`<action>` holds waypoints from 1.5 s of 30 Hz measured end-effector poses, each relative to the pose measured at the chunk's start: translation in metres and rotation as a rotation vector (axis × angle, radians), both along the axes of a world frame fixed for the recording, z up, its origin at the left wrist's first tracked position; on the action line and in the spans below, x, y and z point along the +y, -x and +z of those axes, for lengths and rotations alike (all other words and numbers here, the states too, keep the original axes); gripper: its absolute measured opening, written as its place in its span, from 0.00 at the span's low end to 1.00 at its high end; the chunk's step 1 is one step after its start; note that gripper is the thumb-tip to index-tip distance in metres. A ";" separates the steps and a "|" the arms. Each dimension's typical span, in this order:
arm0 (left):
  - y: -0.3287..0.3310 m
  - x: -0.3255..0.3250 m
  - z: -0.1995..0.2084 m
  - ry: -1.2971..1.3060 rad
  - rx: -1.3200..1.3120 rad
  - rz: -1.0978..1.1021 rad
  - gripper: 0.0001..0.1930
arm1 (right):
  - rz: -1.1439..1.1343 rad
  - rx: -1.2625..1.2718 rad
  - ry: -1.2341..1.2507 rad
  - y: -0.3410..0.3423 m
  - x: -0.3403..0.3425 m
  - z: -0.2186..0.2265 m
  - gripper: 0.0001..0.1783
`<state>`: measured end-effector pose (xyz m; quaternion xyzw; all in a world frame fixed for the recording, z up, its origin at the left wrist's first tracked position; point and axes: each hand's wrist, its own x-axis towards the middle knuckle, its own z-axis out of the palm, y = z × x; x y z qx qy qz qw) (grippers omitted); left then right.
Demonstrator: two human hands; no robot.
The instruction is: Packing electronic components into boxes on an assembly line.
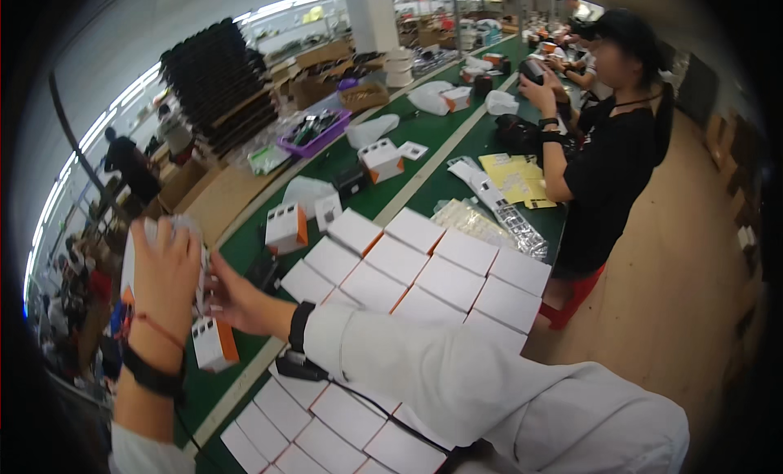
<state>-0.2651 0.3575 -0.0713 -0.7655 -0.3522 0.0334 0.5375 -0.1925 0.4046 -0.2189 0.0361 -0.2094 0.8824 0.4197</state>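
Note:
At the left side of the table, my left hand [167, 258] grips a white box [128, 266] with an orange lower edge, its fingers wrapped over the top. Clear plastic shows by those fingertips. My right hand [235, 296] is at the box's right side, thumb raised and fingers curled against it. Both hands hide most of the box. Just below them stands another white-and-orange box [214, 343] on the green table [253, 348]. A black cabled device [300, 366] lies under my right forearm.
Rows of white boxes [400, 258] cover the near table. Further along are single boxes [285, 228], plastic bags [371, 130], a purple basket [314, 136] and yellow label sheets [515, 180]. A person in black [616, 123] stands at the right, holding a dark object.

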 end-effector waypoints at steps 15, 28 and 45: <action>0.017 -0.016 0.040 0.216 -0.084 0.065 0.34 | -0.085 -0.098 -0.209 -0.034 0.008 0.000 0.33; 0.245 -0.049 -0.100 0.139 -0.964 0.961 0.53 | -0.344 -1.307 -0.922 -0.059 0.034 0.082 0.36; 0.276 -0.067 -0.209 0.342 -1.506 0.982 0.60 | -0.930 -1.900 -1.719 -0.016 0.088 -0.013 0.49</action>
